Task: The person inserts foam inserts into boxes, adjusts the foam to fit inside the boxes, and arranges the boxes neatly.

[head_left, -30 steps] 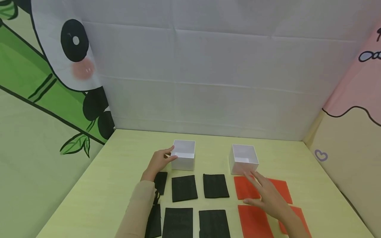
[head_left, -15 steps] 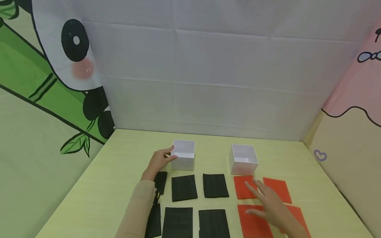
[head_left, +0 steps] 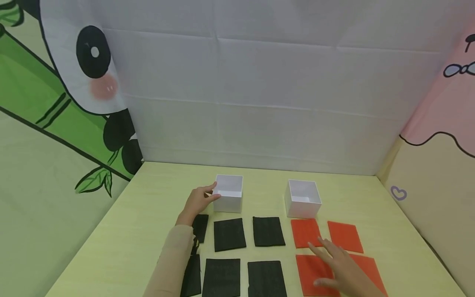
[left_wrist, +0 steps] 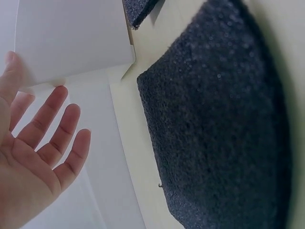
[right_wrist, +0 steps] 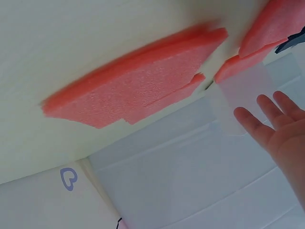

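Observation:
In the head view, my left hand (head_left: 197,203) holds the left white box (head_left: 228,203), with the thumb at its front corner and a finger at its left rim. The other fingers spread loosely below the box in the left wrist view. My right hand (head_left: 343,268) hovers with fingers spread above the red foam squares, holding nothing that I can see. A near red square (head_left: 313,270) lies partly under it, and a far red square (head_left: 305,233) lies just ahead. The right white box (head_left: 303,204) stands upright behind the red squares. Both boxes are open-topped.
Several black foam squares, among them a middle one (head_left: 230,235) and a near one (head_left: 221,278), lie in rows on the pale yellow table (head_left: 118,231). My left forearm covers some. A white cloth backdrop (head_left: 259,103) rises behind; printed panels flank both sides.
My right hand has drawn back from the right white box toward me, over the red squares. The left hand and both boxes have stayed in place.

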Motion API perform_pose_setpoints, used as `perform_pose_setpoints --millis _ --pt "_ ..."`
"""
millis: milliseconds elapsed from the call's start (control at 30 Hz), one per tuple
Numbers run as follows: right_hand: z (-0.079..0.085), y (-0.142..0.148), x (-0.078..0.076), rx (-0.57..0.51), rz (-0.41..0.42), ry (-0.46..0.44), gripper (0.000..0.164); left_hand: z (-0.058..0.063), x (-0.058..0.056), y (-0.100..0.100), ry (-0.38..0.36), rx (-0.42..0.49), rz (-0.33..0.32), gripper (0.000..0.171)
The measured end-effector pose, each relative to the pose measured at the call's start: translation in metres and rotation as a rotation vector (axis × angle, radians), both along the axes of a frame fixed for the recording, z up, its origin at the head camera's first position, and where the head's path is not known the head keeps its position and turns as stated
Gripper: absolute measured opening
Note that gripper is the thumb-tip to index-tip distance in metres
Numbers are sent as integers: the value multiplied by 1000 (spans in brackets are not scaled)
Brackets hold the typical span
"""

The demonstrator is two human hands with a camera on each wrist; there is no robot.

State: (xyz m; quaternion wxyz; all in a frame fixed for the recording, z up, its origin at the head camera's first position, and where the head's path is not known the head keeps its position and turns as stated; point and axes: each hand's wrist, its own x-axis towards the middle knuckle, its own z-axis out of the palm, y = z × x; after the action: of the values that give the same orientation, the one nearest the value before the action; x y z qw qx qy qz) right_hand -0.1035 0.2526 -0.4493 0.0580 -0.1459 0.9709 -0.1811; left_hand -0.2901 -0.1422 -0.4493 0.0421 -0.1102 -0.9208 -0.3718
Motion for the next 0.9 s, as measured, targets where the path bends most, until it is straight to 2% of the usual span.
perform_pose_setpoints --millis 233,467,700,900 --pt "-6 5 3 75 -29 -157 89 0 0 -1 1 -6 -10 58" --pt "-12 9 2 109 -24 -176 88 1 -1 -1 0 -12 -12 58" --pt "-20 9 -1 115 -101 -266 89 2 0 -2 -11 -8 -13 59" --pt "-23 8 -2 132 -104 -278 89 2 1 -1 -10 -6 -11 60"
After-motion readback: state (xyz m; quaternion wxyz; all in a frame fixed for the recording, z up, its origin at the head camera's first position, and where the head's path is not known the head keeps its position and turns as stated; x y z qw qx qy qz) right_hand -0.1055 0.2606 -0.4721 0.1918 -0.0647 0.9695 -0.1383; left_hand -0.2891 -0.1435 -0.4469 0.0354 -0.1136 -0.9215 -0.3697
